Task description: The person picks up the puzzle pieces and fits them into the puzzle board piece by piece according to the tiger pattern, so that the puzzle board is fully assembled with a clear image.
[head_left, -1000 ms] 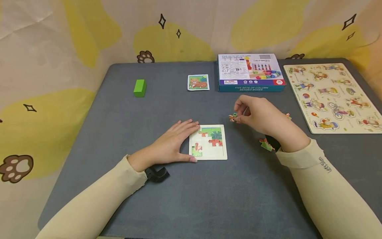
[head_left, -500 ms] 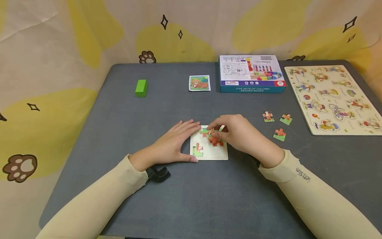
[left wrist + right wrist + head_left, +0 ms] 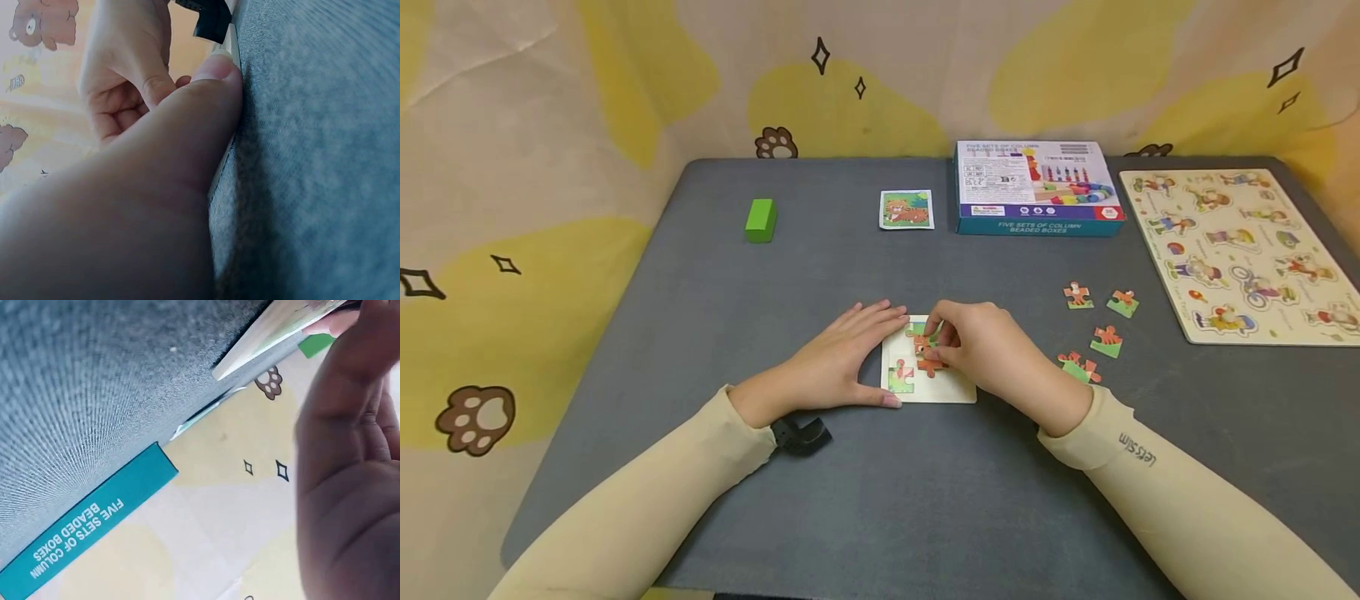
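Observation:
A white puzzle tray (image 3: 951, 392) lies on the grey table, with a green corner piece (image 3: 901, 379) at its lower left. My left hand (image 3: 838, 358) rests spread along the tray's left side, fingers at the upper corner and thumb at the lower one. My right hand (image 3: 992, 346) pinches an orange puzzle piece (image 3: 921, 345) over the tray's upper middle, beside other pieces that the fingers partly cover. In the left wrist view the left thumb (image 3: 215, 72) touches the tray's edge. The right wrist view shows the right hand (image 3: 356, 450), its fingertips partly out of frame.
Several loose puzzle pieces (image 3: 1107, 342) lie right of the tray, one close to the right forearm. Farther back stand a green block (image 3: 761, 221), a small picture card (image 3: 906, 210) and a teal-edged box (image 3: 1037, 187). A wooden picture board (image 3: 1240, 250) lies at the right.
My right hand has moved left from beside the loose pieces to over the tray, carrying a piece, then shifted slightly within it. The left hand has stayed on the tray's left side.

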Available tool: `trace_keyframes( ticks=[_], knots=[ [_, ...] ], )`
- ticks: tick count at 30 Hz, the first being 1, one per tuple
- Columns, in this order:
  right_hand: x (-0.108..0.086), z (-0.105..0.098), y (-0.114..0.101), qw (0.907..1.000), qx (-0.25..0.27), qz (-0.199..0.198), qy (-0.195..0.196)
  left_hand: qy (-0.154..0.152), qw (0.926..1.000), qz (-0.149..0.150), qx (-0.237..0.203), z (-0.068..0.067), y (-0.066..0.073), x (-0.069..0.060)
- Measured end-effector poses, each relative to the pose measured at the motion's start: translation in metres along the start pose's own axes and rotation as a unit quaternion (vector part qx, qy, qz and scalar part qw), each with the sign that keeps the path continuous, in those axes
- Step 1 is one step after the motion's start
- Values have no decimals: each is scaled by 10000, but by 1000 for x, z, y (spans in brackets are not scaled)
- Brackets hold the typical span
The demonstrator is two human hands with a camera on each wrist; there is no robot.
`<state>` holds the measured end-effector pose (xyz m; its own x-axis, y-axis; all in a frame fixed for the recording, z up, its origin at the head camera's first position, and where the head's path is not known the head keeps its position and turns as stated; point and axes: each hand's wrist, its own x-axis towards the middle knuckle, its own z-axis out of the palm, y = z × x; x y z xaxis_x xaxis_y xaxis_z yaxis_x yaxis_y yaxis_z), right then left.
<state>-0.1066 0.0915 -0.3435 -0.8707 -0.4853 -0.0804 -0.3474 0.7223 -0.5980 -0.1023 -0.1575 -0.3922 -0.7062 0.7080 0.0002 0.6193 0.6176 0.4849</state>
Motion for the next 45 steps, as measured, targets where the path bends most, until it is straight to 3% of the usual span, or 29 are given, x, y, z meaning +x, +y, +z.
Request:
trace_keyframes(
  ticks=[6, 10, 17, 20, 24, 32, 45],
  knots=[
    [1, 5, 2, 9989, -426, 193, 5, -8, 10000, 9, -11, 1, 0, 1],
    [0, 8, 2, 9965, -817, 121, 103, -6, 10000, -2, 5, 1, -1, 1],
    [-11, 1, 0, 9806, -1796, -733, 290, -38, 10000, 8, -13, 2, 1, 1],
    [-16, -5, -3, 9724, -2101, -1011, 82, -49, 10000, 23, 11, 3, 0, 1],
    [-20, -8, -6, 9635, -2432, -1089, -275, -44, 10000, 38, 23, 2, 0, 2],
    [-20, -5, -10, 9591, -2579, -990, -624, -53, 9999, 93, 0, 1, 0, 1],
    [-17, -3, -9, 9572, -2601, -1105, -627, -88, 9999, 112, 3, -1, -1, 0]
  ],
)
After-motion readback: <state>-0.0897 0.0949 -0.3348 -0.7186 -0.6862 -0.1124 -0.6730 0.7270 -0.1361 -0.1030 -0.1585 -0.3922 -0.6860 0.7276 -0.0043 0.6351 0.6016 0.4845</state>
